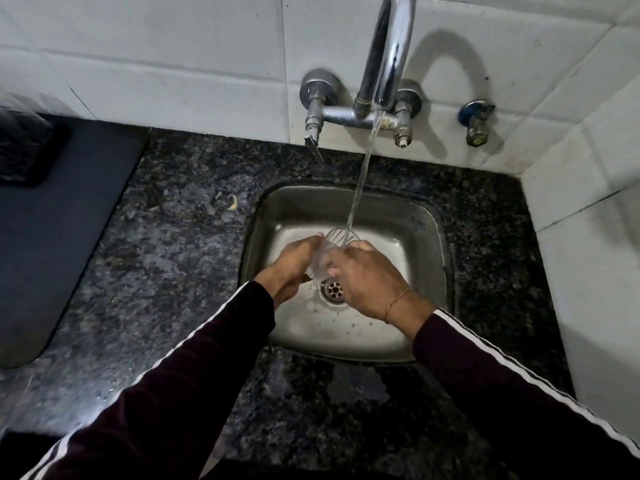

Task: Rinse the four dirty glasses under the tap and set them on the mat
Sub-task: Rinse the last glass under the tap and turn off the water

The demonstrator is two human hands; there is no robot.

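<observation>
A clear glass (327,252) is tilted over the steel sink (420,237), its mouth toward the wall. A stream of water (362,178) from the chrome tap (388,53) runs into that mouth. My left hand (292,268) grips the glass from the left, and my right hand (367,277) holds it from the right, covering its lower part. A dark grey mat (52,230) lies on the counter at the far left, with nothing on its visible part. No other glasses are in view.
The drain (335,289) sits just below the glass. Dark speckled granite counter (180,258) surrounds the sink. A black object (24,147) rests at the mat's far corner. White tiled walls stand behind and to the right, with a blue valve (476,121) on the back wall.
</observation>
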